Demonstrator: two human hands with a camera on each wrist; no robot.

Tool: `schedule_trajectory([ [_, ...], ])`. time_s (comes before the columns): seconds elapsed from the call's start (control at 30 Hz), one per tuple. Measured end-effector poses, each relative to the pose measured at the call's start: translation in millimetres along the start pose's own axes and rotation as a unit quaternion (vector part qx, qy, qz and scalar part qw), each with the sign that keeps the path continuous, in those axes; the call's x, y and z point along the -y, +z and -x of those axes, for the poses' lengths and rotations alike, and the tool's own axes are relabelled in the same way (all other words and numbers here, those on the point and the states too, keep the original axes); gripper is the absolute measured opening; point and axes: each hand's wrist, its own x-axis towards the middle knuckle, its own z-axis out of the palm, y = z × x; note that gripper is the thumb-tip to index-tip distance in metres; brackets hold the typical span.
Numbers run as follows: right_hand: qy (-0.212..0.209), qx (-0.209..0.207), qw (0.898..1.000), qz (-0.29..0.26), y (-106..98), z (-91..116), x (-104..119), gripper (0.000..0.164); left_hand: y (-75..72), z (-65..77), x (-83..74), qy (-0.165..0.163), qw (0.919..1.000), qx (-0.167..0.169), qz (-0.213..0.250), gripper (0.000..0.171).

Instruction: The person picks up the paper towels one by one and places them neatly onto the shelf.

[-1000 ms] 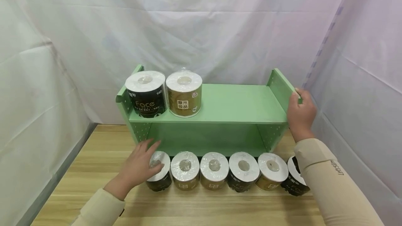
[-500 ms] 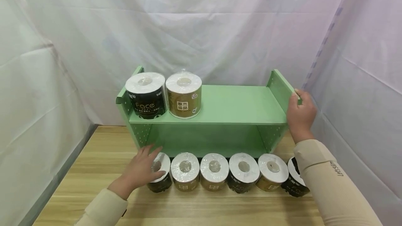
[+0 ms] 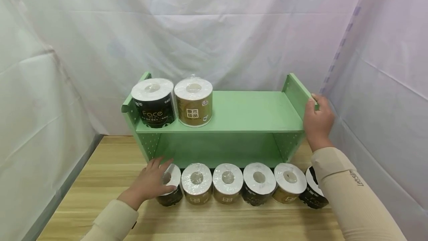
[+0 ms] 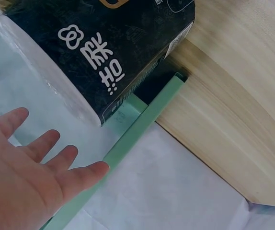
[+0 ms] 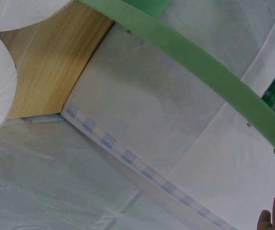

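My left hand (image 3: pixel 148 181) hovers with spread fingers over the leftmost black-wrapped toilet roll (image 3: pixel 172 197) in the front row. In the left wrist view the fingers (image 4: pixel 82 179) look straight, apart from the black roll (image 4: pixel 87 62); whether they touch it in the head view I cannot tell. At the far end, my right hand (image 3: pixel 318 122) grips the right side panel of a green two-tier shelf (image 3: pixel 254 111), thumb on the inner side. On its top tier, at the left, stand a black toilet roll (image 3: pixel 153 111) and a gold one (image 3: pixel 195 111).
Along the shelf's front, gold rolls (image 3: pixel 197 198) and black rolls (image 3: pixel 255 196) stand upright in a row on the wooden table (image 3: pixel 200 224). The rightmost black roll (image 3: pixel 314 199) is partly behind my right sleeve. White cloth (image 3: pixel 234 47) hangs behind and at both sides.
My left hand has shifted slightly down and to the right over the leftmost roll. The right hand keeps its place on the shelf panel. The rolls have not visibly moved.
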Motion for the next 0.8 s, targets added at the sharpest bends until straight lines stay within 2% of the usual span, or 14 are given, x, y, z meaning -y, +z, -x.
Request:
schedule_trajectory([
  [0.27,-0.001,-0.001,1.0,-0.002,0.4,0.1,0.6,0.042,3.9,-3.6,2.6,-0.01,0.9996,0.023,0.012,0.09],
  [0.8,0.005,0.007,1.0,0.001,0.1,-0.5,-2.2,0.044,5.0,-6.5,-0.1,-0.015,0.9982,0.049,0.032,0.089],
])
